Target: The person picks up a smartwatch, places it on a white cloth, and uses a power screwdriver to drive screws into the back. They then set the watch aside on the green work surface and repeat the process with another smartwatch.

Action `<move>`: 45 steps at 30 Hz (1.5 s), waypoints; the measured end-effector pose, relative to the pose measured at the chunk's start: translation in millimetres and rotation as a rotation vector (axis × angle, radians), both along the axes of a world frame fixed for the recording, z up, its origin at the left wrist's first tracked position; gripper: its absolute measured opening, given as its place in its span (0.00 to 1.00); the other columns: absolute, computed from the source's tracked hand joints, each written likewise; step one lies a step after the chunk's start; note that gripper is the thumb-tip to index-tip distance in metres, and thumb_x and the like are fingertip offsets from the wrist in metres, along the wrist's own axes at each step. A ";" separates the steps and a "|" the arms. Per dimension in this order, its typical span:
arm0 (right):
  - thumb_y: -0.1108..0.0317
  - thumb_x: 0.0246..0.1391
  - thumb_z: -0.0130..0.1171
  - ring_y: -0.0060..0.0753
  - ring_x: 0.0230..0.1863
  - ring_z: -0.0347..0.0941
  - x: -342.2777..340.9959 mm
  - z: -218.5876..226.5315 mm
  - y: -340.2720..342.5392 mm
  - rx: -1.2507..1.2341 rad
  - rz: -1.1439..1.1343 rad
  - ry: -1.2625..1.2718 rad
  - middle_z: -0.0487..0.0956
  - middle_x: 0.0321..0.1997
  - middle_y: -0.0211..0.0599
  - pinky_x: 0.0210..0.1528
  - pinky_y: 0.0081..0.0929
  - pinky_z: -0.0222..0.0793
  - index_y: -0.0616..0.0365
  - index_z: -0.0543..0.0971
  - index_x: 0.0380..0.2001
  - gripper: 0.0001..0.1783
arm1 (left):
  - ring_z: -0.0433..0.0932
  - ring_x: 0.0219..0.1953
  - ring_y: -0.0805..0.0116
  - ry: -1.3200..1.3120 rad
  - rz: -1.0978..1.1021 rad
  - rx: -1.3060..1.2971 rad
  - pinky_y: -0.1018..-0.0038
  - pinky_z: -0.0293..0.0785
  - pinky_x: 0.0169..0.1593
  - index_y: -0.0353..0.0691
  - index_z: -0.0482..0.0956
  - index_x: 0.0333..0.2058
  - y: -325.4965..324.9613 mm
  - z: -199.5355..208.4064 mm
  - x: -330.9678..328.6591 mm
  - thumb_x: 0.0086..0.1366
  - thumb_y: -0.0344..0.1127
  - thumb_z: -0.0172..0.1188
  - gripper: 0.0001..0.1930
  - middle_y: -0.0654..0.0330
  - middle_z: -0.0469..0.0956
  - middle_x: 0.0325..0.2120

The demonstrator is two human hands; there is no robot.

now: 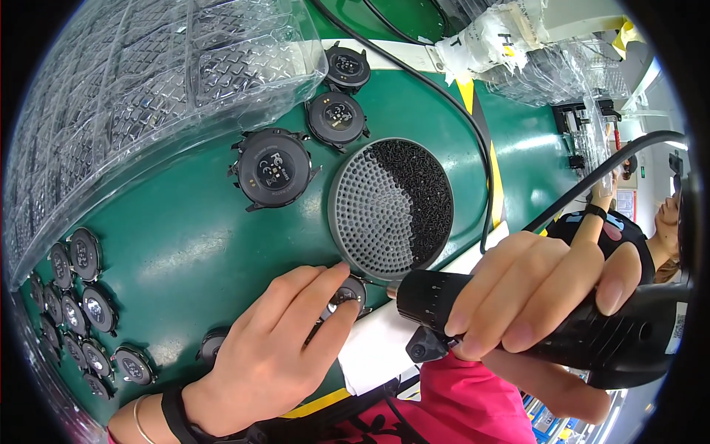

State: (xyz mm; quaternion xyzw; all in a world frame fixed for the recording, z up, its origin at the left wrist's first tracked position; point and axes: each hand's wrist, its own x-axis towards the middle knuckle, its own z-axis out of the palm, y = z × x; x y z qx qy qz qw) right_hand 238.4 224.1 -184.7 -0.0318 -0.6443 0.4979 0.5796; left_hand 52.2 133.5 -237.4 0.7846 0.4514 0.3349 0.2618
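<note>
My right hand (540,296) is wrapped around a black electric screwdriver (436,300), its tip pointing left. That tip is close to a round black smartwatch case (350,293), which my left hand (274,348) grips between thumb and fingers; my fingers partly cover it. Just beyond sits a round grey dish (344,244) with a perforated plate, its right part filled with small black screws (414,196). Farther off, a larger watch case (274,169) lies back up, beside two more watch cases (337,118) toward the far edge.
Several watch cases (98,308) lie grouped at the left, and another (212,345) is partly behind my left hand. Clear plastic trays (222,66) are stacked at the far left. A black cable (473,122) crosses the green mat (192,251). A co-worker (621,229) is at the right.
</note>
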 end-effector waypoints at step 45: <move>0.30 0.51 0.60 0.26 0.16 0.70 8.3 -6.6 12.5 -0.022 -0.150 0.018 0.71 0.28 0.34 0.17 0.25 0.70 0.60 0.64 0.48 0.43 | 0.73 0.32 0.59 0.064 0.006 -0.008 0.69 0.74 0.35 0.36 0.81 0.44 -2.2 1.5 -1.9 0.46 0.30 0.72 0.23 0.51 0.76 0.50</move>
